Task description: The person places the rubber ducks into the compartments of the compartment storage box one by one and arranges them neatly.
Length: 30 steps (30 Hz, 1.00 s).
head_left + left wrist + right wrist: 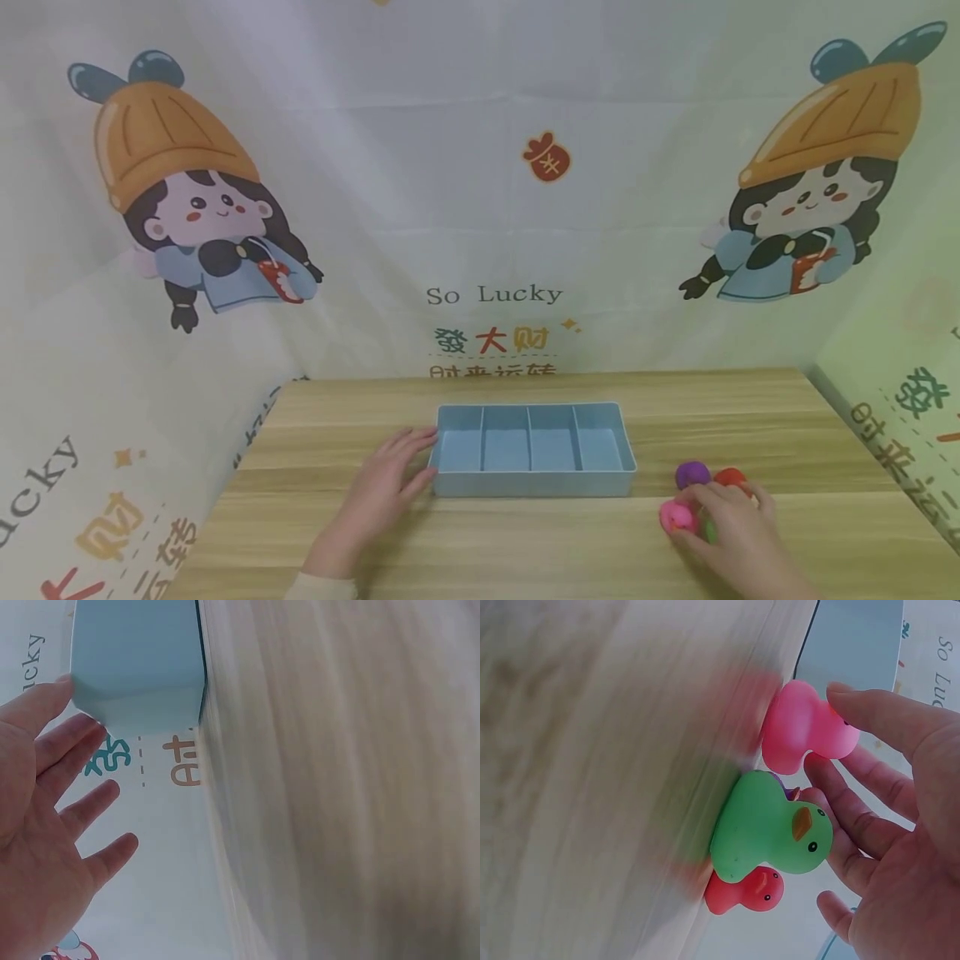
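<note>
A light blue plastic box [532, 485] with several compartments sits on the wooden table. My left hand [382, 483] is at its left end; in the left wrist view, extended fingers and thumb touch the box's edge. To the right of the box, my right hand [735, 529] pinches a pink rubber duck [802, 724] between thumb and fingers, the duck low at the tabletop. Close by stand a green rubber duck [761, 825], a red one [742, 892] and a purple one [692, 474]. In the head view my right hand partly covers the green and red ducks.
The wooden table [360, 400] ends at the back and sides against a white cloth [390, 208] printed with cartoon figures and lettering. Thin dividers [529, 437] split the box into side-by-side compartments.
</note>
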### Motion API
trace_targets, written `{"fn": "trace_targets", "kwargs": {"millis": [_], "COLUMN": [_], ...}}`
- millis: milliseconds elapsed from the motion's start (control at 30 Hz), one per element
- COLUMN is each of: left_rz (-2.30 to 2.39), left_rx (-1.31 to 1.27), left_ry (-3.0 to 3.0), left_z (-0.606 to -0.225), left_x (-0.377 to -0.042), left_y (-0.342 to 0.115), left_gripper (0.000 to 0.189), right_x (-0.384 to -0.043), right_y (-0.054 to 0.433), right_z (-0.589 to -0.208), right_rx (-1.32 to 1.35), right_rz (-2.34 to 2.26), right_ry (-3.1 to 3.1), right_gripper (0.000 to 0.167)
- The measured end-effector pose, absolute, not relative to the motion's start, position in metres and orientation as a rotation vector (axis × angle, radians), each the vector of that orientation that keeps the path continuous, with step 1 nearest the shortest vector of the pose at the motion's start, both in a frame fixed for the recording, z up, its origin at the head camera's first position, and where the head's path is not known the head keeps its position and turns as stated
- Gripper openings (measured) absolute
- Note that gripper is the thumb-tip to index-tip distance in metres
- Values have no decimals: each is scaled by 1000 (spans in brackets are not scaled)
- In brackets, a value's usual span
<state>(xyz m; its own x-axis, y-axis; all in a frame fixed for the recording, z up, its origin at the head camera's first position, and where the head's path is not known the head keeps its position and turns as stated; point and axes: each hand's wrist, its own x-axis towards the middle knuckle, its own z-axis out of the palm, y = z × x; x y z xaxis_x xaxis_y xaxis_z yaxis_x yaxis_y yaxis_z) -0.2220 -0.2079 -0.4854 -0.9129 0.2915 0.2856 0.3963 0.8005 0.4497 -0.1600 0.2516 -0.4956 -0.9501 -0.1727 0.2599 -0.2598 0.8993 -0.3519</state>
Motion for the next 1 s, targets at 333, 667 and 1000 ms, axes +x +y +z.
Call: {"fn": "trace_targets", "kwargs": {"millis": [333, 667, 1000], "left_rz": [-746, -730, -697], "left_rx": [-529, -507, -532], "left_ry": [-2763, -2791, -2765], "left_z": [-487, -484, -485], "left_x": [-222, -219, -221], "left_y": [-205, -210, -207], "left_gripper": [48, 48, 48], "right_x": [-158, -163, -173], "right_y": [251, 244, 242], "right_z": [-491, -493, -474], "right_rx": [349, 417, 430], "right_rz": [584, 608, 599], "right_ry": [-2776, -2685, -2684], "right_gripper": [36, 36, 37]}}
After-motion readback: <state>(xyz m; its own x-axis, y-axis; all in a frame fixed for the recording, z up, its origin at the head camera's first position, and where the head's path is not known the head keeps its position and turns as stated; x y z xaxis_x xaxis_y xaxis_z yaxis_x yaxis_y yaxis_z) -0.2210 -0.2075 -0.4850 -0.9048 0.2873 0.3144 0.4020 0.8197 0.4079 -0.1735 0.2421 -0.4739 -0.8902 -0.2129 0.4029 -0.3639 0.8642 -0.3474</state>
